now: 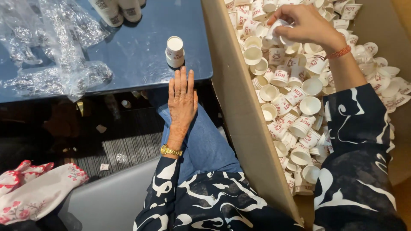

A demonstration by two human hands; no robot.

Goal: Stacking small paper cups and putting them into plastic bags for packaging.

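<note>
My right hand [306,23] pinches paper cups [279,32] over the box [239,111].
Left hand [183,100] flat, empty, near table stack [174,51]. Cups look light, thin, crushable; I'd grip sides gently.

The box [239,128] is running off the top, right and bottom edges, so its full shape is not showing. Many cups [299,107] in it are lying under others, and the right sleeve [355,162] is covering more of them. The right hand [302,23] is hiding most of the cup [278,32] in its fingers. The cup stacks [117,9] on the surface [141,51] are getting cut off by the top edge. The plastic wrap [51,47] is spilling past the left edge. The cloth [34,190] is being clipped at the lower left. Small scraps [104,167] on the floor are too small to tell.
</note>
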